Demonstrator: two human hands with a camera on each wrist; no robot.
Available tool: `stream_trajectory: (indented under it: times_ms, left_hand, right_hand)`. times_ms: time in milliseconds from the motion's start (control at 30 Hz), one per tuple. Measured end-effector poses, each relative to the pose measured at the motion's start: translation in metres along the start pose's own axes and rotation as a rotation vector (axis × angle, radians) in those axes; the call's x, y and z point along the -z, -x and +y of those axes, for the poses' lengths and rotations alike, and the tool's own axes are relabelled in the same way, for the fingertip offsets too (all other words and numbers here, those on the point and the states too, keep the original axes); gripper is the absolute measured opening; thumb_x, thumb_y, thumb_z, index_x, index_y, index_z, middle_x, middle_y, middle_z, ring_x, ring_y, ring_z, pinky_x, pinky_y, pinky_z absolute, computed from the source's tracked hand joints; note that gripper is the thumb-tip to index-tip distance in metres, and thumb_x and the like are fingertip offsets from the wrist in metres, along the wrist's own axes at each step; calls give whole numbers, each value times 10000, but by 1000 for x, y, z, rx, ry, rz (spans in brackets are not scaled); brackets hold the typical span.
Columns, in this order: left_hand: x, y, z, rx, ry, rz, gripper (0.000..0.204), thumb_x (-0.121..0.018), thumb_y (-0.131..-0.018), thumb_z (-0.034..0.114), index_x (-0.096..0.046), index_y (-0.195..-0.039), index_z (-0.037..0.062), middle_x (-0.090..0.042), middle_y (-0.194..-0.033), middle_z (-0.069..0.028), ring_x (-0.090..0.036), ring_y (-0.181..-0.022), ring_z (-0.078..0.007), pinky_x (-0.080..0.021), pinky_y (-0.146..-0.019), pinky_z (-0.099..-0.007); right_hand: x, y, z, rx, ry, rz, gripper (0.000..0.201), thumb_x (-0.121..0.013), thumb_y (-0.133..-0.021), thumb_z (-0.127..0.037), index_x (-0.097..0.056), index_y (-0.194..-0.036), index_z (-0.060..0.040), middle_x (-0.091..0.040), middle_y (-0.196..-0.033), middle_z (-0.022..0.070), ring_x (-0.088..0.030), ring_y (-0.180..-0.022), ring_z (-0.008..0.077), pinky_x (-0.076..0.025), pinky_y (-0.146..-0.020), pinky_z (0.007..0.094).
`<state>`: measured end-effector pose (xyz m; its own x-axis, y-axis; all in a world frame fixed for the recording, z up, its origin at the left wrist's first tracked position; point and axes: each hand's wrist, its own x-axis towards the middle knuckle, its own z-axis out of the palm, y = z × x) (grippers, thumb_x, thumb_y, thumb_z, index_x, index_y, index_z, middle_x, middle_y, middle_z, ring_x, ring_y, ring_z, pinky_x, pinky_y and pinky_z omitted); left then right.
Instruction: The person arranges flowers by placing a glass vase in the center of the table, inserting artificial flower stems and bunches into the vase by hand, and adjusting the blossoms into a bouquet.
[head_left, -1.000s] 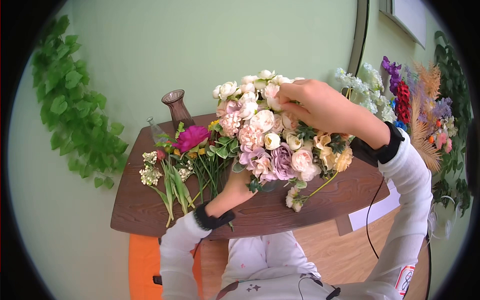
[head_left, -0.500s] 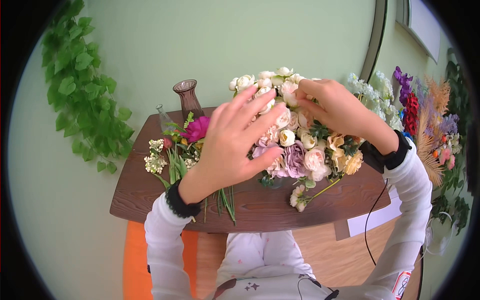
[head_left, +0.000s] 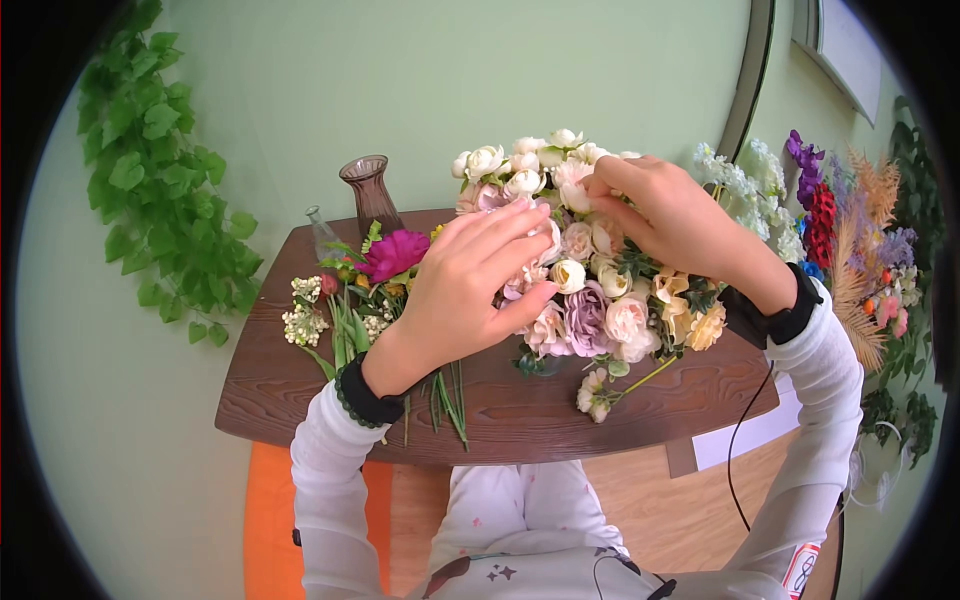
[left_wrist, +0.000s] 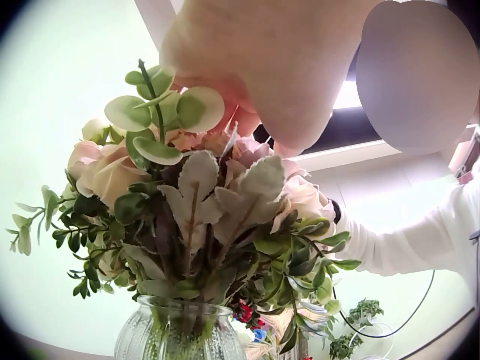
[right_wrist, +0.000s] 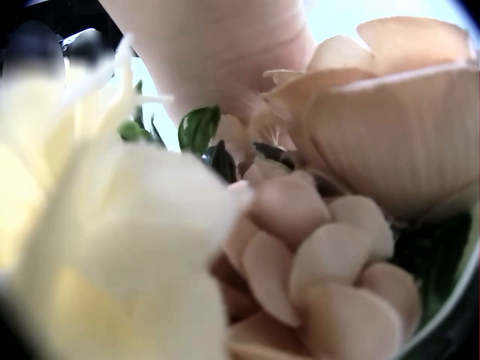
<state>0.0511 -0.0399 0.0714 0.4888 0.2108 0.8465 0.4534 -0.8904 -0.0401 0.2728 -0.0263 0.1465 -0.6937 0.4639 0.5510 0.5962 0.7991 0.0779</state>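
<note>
A full bouquet of white, pink, lilac and peach artificial flowers (head_left: 628, 325) stands in a ribbed clear glass vase (left_wrist: 180, 334) on the table. My left hand (head_left: 465, 285) lies with straight, slightly spread fingers over the bouquet's left side, its fingertips right at the blooms. From the upper right, my right hand (head_left: 660, 215) reaches in with bent fingers and pinches at a pale pink flower (head_left: 572, 183) near the top. In the right wrist view, that hand (right_wrist: 217, 60) is partly hidden behind close cream petals (right_wrist: 135, 240) and peach petals (right_wrist: 330, 262).
Loose stems with a magenta flower (head_left: 393, 256) and white berry sprigs (head_left: 304, 325) lie at the left of the table (head_left: 520, 420). Behind them stand a smoky vase (head_left: 371, 195) and a small clear bottle (head_left: 323, 232). One cream flower stem (head_left: 592, 395) lies in front of the bouquet.
My left hand has left the lower left of the bouquet and come up over its left side, then settled slightly lower against the blooms. The right hand stays at the top.
</note>
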Motion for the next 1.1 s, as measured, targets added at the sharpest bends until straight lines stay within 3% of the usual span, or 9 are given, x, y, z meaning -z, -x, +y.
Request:
stream_trajectory:
  times_ms: [167,300,400,500,700,767,967,1100]
  left_hand:
    - [-4,-6,0,5,31,47,258,-644,-728,155,-606,-943,17,-592,-1097,-114,-547,-1038,-272,-408,-852,-381]
    - [6,-19,0,57,32,-63,197,-629,-738,143,-604,-908,45,-609,-1027,-80,-569,-933,-251,-410,-810,-361]
    - [11,-31,2,130,59,-129,159,-620,-750,150,-592,-877,59,-604,-995,-63,-561,-886,-243,-409,-797,-353]
    - [9,-40,0,46,6,-118,129,-604,-763,123,-577,-868,54,-594,-994,-57,-550,-904,-243,-409,-802,-350]
    - [10,-53,-6,-90,32,-288,133,-575,-754,42,-569,-886,55,-579,-988,-50,-533,-938,-243,-402,-819,-358]
    - [11,-56,-9,-176,1,-314,142,-578,-745,39,-567,-885,55,-577,-974,-50,-531,-940,-241,-402,-812,-359]
    - [5,-64,-3,-182,28,-367,71,-582,-759,83,-579,-824,54,-564,-872,-57,-541,-849,-246,-410,-771,-353]
    - [-1,-64,-9,-177,-32,-312,77,-591,-762,117,-575,-789,47,-556,-800,-67,-545,-780,-259,-420,-728,-360]
  right_hand:
    - [1,0,-5,29,9,24,63,-545,-793,-87,-520,-836,-48,-585,-673,120,-577,-658,318,-448,-584,386]
    - [8,4,-14,0,-61,95,87,-579,-773,-77,-532,-833,-36,-585,-740,119,-573,-708,301,-450,-616,379]
    - [17,8,-19,-70,-81,-52,111,-609,-748,-72,-536,-818,-26,-579,-779,112,-565,-737,291,-452,-643,374]
    - [18,10,-22,-122,-116,-123,131,-628,-733,-89,-535,-799,-23,-572,-763,108,-563,-733,284,-453,-657,367]
    - [21,12,-26,-181,-152,-114,146,-654,-705,-98,-549,-785,-33,-567,-750,102,-563,-752,277,-448,-675,361]
    - [22,13,-27,-170,-156,-189,133,-652,-702,-90,-557,-778,-34,-570,-745,96,-564,-748,273,-444,-663,353]
    - [7,19,-17,-26,7,-74,99,-631,-719,-66,-545,-742,-23,-570,-728,97,-567,-724,281,-438,-639,356]
    - [5,21,-23,-73,0,-40,64,-589,-751,-50,-532,-746,-20,-567,-721,105,-565,-715,297,-435,-628,373]
